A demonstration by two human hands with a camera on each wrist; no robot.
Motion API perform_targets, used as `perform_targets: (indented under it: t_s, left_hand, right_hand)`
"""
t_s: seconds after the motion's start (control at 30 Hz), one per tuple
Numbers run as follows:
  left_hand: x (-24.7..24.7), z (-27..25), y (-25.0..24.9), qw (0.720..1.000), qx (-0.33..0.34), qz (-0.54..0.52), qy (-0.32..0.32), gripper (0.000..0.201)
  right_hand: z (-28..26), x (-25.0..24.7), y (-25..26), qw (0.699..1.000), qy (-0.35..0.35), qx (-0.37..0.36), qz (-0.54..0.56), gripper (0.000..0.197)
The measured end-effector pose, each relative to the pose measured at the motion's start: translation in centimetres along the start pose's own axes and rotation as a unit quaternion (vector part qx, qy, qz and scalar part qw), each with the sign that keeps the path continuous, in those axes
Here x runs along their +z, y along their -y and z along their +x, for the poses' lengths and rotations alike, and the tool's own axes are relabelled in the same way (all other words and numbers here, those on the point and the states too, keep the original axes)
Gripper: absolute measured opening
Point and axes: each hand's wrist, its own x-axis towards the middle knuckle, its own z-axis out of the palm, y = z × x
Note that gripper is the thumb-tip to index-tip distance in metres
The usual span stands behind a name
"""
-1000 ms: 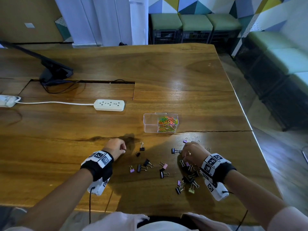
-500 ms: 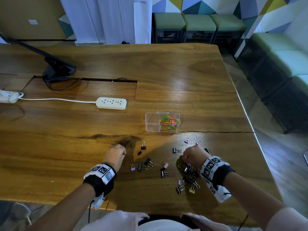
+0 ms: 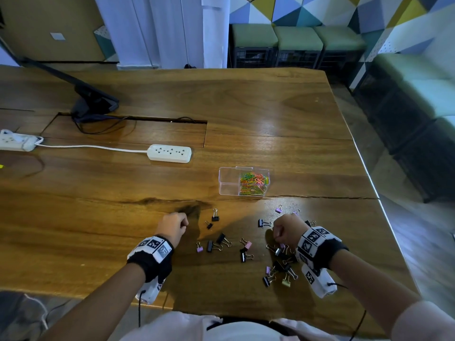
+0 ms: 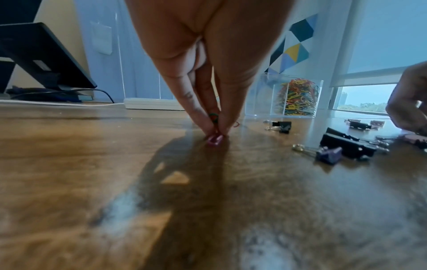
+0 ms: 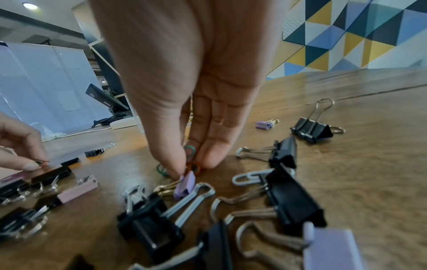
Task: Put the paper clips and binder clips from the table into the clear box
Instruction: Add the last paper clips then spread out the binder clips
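So, left hand (image 4: 208,60): grip pinching coloured wire paper clips (image 4: 213,117) on the wooden table (image 3: 246,99)
right hand (image 5: 184,73): grip pinching a small lilac binder clip (image 5: 184,184)

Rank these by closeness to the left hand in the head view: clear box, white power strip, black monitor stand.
From the left hand:
1. Clear box, ahead and to its right.
2. White power strip, straight ahead, a bit farther than the box.
3. Black monitor stand, far ahead to the left.
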Motion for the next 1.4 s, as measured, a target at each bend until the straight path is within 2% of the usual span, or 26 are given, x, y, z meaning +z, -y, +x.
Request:
perform_targets:
  t_s: [0.23,0.33,0.4,0.5,0.6,0.8,0.93,1.07,1.17,1.3,1.33,1.4]
  left_hand:
    - [-0.6,0.3,0.0,0.995,-0.057,-0.072,0.037,0.018]
    - [-0.7,0.2,-0.3,0.993,-0.056,-0.08,0.065,0.014]
    - [-0.7,0.4,-0.7,0.992,-0.04,-0.088,0.079,0.017]
    - [-1.2,0.8,-2.0,0.992,-0.004,-0.098,0.077,0.021]
    - [-1.9,1.7,-4.3,0.991,0.033,-0.118,0.059,0.008]
    - [-4.1,4.7,-9.8,0.987,0.099,-0.127,0.022,0.001]
    - [-5.3,6.9,-13.1,0.984,0.141,-0.111,0.014,0.004]
    - [-5.4,8.7,-15.4,0.983,0.149,-0.099,0.029,0.004]
    - [-5.2,9.7,-16.7,0.982,0.157,-0.103,0.033,0.004]
    - [-4.7,10.6,-18.6,0.975,0.191,-0.106,0.031,0.002]
    - [-4.5,10.7,-19.1,0.974,0.202,-0.102,0.032,0.001]
    - [-4.0,10.9,-19.8,0.97,0.225,-0.083,0.041,0.002]
  right_hand:
    - [0.7,-1.7,0.4,1.0,-0.002,-0.012,-0.01,0.005]
    - [1.7,-3.7,0.8,0.999,-0.025,-0.013,0.038,0.018]
    - [2.3,-5.2,1.3,0.996,-0.064,-0.012,0.057,0.021]
    - [3.3,-7.3,2.1,0.988,-0.135,-0.01,0.073,0.008]
    - [4.5,-9.0,2.8,0.976,-0.196,-0.005,0.092,0.003]
    - [6.6,-9.3,3.1,0.969,-0.224,0.034,0.101,0.006]
    - [7.1,-8.7,2.6,0.971,-0.211,0.042,0.102,0.003]
    - [6.8,-8.2,1.4,0.969,-0.233,0.008,0.083,0.02]
    - [6.2,-7.7,0.7,0.958,-0.26,-0.001,0.121,0.037]
    - [5.8,-7.0,0.5,0.972,-0.189,0.006,0.138,0.071]
    - [5.9,-6.9,0.6,0.976,-0.174,0.005,0.134,0.074]
    - [6.1,-6.8,0.7,0.979,-0.168,-0.001,0.116,0.067]
